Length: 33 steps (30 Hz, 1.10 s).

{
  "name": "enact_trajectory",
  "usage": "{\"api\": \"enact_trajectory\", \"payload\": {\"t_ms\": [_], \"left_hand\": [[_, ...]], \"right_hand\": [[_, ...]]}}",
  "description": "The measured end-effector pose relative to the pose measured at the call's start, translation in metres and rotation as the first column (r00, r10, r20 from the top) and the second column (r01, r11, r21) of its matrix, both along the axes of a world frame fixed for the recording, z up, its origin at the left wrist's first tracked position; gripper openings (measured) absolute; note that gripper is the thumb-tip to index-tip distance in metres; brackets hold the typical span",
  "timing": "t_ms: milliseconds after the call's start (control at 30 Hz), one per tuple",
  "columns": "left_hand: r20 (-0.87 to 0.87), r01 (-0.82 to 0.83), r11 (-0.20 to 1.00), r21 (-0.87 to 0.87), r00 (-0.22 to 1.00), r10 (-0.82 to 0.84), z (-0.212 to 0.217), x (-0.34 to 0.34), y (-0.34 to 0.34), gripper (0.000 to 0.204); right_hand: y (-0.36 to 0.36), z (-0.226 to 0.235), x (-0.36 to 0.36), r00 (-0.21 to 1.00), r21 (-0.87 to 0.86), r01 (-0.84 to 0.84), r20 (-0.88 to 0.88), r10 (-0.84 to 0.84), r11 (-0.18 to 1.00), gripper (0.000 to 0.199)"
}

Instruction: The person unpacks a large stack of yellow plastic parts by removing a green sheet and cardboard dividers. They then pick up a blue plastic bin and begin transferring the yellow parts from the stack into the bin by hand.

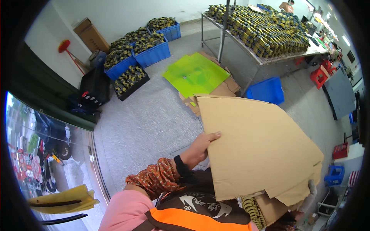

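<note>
A large flat sheet of brown cardboard is held up in front of me, covering much of the lower right. My left hand grips its left edge, thumb on the face toward me and fingers behind. At the lower right edge of the sheet, my right hand is closed on it; most of that hand is hidden. Below the sheet shows part of a brown carton beside rows of black-and-yellow pieces, too covered to name. A bright green sheet lies on flattened cardboard on the floor ahead.
Blue crates and a black tray of black-and-yellow pieces stand along the left wall. A metal-legged table bears many more. Beneath it sits a blue bin. Red stools stand right; a glass door is left.
</note>
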State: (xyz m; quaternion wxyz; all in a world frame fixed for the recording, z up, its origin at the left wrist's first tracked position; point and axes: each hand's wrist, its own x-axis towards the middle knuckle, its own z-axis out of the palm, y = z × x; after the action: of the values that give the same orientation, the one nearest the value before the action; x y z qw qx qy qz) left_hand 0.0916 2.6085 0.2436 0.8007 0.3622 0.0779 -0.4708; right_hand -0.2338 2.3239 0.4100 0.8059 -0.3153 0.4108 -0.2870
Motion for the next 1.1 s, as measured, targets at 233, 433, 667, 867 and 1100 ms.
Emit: {"api": "enact_trajectory", "payload": {"t_ms": [233, 433, 667, 867, 1100], "left_hand": [[0.203, -0.199, 0.958, 0.209, 0.967, 0.156, 0.007, 0.128, 0.002, 0.033], [0.394, -0.274, 0.919, 0.283, 0.907, 0.149, 0.018, 0.255, -0.017, 0.03], [0.514, -0.278, 0.909, 0.311, 0.854, 0.086, 0.009, 0.401, -0.021, 0.03], [0.565, -0.238, 0.925, 0.296, 0.825, 0.031, -0.035, 0.521, -0.004, 0.038], [0.305, -0.037, 0.901, 0.432, 0.946, -0.108, -0.234, 0.624, 0.027, 0.05]], "right_hand": [[-0.082, -0.139, 0.133, 0.945, 0.114, -0.293, 0.186, 0.269, 0.949, 0.07], [-0.099, -0.22, 0.254, 0.884, 0.17, -0.41, 0.315, 0.345, 0.896, 0.067], [-0.105, -0.286, 0.385, 0.923, 0.13, -0.361, 0.194, 0.333, 0.924, 0.058], [-0.092, -0.307, 0.501, 0.933, 0.103, -0.357, 0.082, 0.35, 0.928, 0.046], [-0.09, -0.374, 0.568, 0.793, 0.081, -0.409, -0.462, 0.398, 0.909, 0.04]]}}
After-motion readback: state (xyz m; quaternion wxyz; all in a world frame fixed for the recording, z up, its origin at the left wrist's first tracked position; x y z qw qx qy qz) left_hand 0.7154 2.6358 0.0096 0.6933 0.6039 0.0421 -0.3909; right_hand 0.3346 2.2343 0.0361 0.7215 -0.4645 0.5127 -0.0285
